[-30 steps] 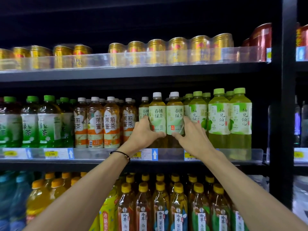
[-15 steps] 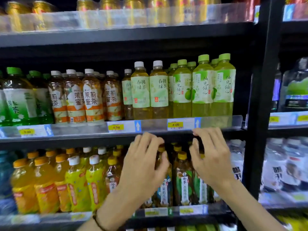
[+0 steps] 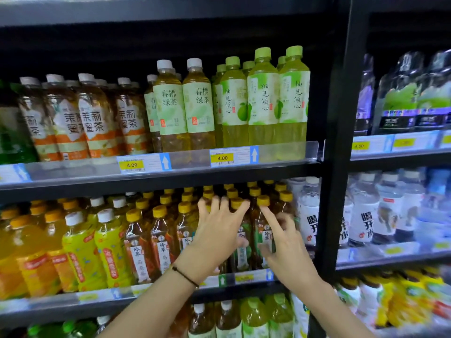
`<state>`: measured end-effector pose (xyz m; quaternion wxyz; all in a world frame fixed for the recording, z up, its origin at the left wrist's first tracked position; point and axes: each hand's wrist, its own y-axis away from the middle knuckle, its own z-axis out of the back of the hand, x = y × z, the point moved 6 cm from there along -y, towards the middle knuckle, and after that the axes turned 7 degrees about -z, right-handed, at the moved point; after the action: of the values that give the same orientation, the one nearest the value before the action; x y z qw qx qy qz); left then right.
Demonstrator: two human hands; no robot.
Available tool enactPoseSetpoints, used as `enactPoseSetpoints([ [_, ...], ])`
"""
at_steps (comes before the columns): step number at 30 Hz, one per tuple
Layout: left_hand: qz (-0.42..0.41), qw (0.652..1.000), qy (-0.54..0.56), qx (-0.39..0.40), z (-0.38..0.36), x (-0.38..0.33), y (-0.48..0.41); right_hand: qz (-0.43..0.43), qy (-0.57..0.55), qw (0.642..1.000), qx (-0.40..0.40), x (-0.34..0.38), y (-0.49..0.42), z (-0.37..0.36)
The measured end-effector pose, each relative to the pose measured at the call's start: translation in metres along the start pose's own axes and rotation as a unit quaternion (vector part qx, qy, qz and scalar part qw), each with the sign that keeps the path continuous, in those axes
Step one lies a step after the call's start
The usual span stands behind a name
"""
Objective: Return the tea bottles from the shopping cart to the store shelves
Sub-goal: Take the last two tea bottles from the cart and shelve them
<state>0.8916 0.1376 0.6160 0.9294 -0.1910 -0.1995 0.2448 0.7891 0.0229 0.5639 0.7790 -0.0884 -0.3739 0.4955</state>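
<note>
The black shelving [image 3: 339, 142] fills the whole frame, its thick upright running top to bottom right of centre. The upper shelf [image 3: 73, 170] crosses the middle of the frame and the lower shelf [image 3: 97, 297] crosses lower down, both packed with upright bottles.

On the upper shelf, centre frame, stand the green tea bottles [image 3: 170, 111] with white caps and pale green labels, two in the front row side by side. They touch the green-capped bottles [image 3: 262, 101] to their right. To their left are the jasmine tea bottles [image 3: 95, 120] with orange-and-white labels.

On the lower shelf, the brown tea bottles [image 3: 161, 240] with yellow caps take the centre. The lime-labelled bottles [image 3: 80, 254] sit left of them, and the white-labelled bottles [image 3: 310, 215] stand by the upright.

My left hand [image 3: 217, 237] is in the lower centre of the frame, in front of those brown bottles. Its fingers are straight and spread wide, the tips level with the yellow caps, and it grips nothing. I cannot tell if it touches the bottles.

My right hand [image 3: 288, 250] is just right of it and holds nothing. Its forefinger points up, ending just under one yellow cap [image 3: 263, 200], and the other fingers are blurred and loosely bent.

A thin dark bracelet [image 3: 185, 276] circles my left wrist. A yellow price tag [image 3: 222, 158] on the upper shelf's edge reads 4.00.
</note>
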Motion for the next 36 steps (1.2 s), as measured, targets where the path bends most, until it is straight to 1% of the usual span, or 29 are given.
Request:
enactPoseSetpoints([
  [2,-0.005,0.999,-0.019,0.031,-0.002,-0.002,-0.009,-0.005,-0.003,1.000,0.002,0.001,0.000,-0.004],
  [5,0.001,0.999,-0.012,0.047,-0.003,0.000,-0.016,-0.016,-0.013,1.000,-0.009,0.002,0.000,-0.006],
  [10,-0.014,0.999,-0.017,0.043,-0.002,0.007,-0.014,-0.009,-0.021,1.000,-0.022,0.002,0.000,-0.012],
  [13,-0.012,0.999,-0.012,0.040,-0.003,0.010,-0.012,-0.008,-0.007,1.000,-0.024,0.003,0.001,-0.021],
  [17,-0.006,0.999,-0.005,0.036,-0.007,0.009,-0.010,-0.009,-0.016,0.999,-0.028,-0.001,0.003,-0.028],
  [19,-0.001,1.000,0.001,0.026,-0.009,0.010,-0.008,-0.006,-0.014,0.999,-0.034,-0.002,0.004,-0.027],
  [23,0.012,1.000,0.016,-0.010,-0.009,0.009,-0.001,-0.013,0.035,0.997,-0.066,0.003,0.008,-0.018],
  [25,0.021,0.998,0.037,-0.046,-0.004,0.010,0.006,-0.017,0.046,0.995,-0.082,0.009,0.009,-0.011],
  [27,0.021,0.993,0.054,-0.098,0.003,0.012,0.018,0.003,0.061,0.993,-0.099,0.022,0.010,-0.004],
  [29,0.023,0.988,0.075,-0.133,0.012,0.016,0.033,0.026,0.072,0.990,-0.121,0.038,0.012,0.001],
  [33,0.043,0.983,0.114,-0.140,0.035,0.035,0.068,0.082,0.067,0.985,-0.136,0.087,0.016,0.001],
  [36,0.085,0.979,0.135,-0.126,0.059,0.066,0.100,0.120,0.036,0.981,-0.148,0.134,0.021,-0.001],
])
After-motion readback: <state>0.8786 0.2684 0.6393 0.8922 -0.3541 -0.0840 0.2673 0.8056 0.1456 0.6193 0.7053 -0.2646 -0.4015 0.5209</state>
